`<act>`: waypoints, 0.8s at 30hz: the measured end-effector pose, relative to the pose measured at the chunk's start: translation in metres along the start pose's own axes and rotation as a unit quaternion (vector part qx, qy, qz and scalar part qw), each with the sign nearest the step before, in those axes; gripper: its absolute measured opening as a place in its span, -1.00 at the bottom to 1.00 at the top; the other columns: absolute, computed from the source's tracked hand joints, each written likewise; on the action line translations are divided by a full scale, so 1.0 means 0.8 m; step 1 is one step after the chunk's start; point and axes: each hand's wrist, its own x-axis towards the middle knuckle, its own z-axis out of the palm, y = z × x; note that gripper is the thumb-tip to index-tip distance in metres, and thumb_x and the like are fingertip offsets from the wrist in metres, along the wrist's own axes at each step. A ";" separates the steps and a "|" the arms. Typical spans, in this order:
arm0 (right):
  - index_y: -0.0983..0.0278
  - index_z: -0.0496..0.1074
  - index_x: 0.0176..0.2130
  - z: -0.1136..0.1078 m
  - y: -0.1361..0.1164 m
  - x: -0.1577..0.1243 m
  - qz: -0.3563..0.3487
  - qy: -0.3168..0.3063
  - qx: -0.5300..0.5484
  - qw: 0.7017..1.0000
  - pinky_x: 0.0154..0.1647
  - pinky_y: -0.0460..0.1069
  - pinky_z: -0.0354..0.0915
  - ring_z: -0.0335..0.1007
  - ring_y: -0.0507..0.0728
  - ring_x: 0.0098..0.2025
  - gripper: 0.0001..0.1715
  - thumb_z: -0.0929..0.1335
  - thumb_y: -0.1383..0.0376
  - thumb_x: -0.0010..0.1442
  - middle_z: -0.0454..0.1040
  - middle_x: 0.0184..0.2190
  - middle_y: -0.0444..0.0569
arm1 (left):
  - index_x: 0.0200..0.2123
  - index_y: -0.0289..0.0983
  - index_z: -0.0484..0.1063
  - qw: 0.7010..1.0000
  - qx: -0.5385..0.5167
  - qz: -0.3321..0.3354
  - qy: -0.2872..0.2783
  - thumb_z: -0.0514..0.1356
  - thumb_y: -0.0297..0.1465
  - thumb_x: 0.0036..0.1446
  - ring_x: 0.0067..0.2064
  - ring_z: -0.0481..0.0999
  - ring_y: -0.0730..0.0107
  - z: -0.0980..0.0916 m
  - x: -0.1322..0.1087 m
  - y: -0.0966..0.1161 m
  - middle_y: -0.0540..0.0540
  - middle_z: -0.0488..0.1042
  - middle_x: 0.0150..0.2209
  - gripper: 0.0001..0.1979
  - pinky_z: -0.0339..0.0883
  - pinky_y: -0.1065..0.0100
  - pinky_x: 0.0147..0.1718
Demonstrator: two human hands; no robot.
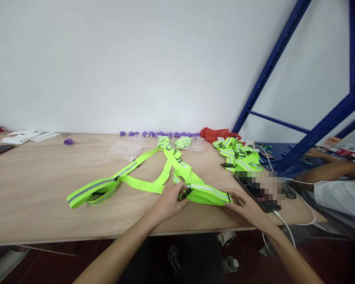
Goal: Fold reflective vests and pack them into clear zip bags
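There is one view only — a camera worn on the person's head, looking forward and down across the worktop (32,189) toward the white wall (136,59) behind it. It sits close: both forearms run up from the bottom edge, and the left hand (168,201) and right hand (244,205) lie in the lower middle. The near edge of the worktop crosses low — the floor shows beneath it. A blue frame (272,59) slants at the right.

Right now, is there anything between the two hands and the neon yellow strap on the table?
Nothing visible. The left hand and right hand already touch the strap directly; the phone lies beside it.
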 end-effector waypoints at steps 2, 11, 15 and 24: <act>0.28 0.43 0.16 -0.002 -0.005 -0.001 -0.020 -0.010 -0.020 1.000 0.40 0.09 0.15 0.27 0.20 0.27 -0.13 0.34 -0.23 0.09 0.34 0.20 0.11 | -0.15 -0.21 0.34 1.000 -0.010 0.015 -0.014 0.30 -0.28 0.09 -0.15 0.40 0.34 -0.006 0.002 -0.005 -0.03 0.44 -0.19 -0.71 0.24 0.37 -0.18; 0.17 0.45 0.17 -0.002 -0.006 -0.010 -0.106 -0.009 -0.141 0.984 0.19 -0.01 0.34 0.39 0.09 0.08 -0.33 0.30 -0.12 0.23 0.42 0.02 0.09 | -0.04 -0.17 0.41 0.996 0.022 0.079 -0.047 0.36 -0.27 0.06 0.03 0.41 0.20 -0.013 0.018 -0.032 -0.10 0.46 -0.02 -0.61 0.28 0.21 0.04; 0.15 0.46 0.16 -0.002 0.006 -0.006 -0.120 -0.001 -0.151 0.981 0.17 -0.01 0.36 0.39 0.10 0.09 -0.33 0.31 -0.13 0.21 0.42 0.04 0.10 | -0.05 -0.16 0.44 0.995 0.020 0.093 -0.017 0.33 -0.26 0.11 0.05 0.44 0.22 -0.003 0.021 -0.041 -0.08 0.52 -0.01 -0.66 0.28 0.19 0.09; 0.07 0.50 0.10 -0.014 0.027 -0.002 -0.134 0.028 -0.245 0.960 0.09 0.01 0.41 0.43 0.10 0.05 -0.40 0.23 -0.14 0.27 0.44 0.02 0.04 | -0.09 -0.22 0.56 0.988 0.100 0.114 0.031 0.32 -0.31 0.06 -0.05 0.49 0.19 0.003 0.011 -0.042 -0.15 0.54 -0.12 -0.69 0.39 0.21 -0.02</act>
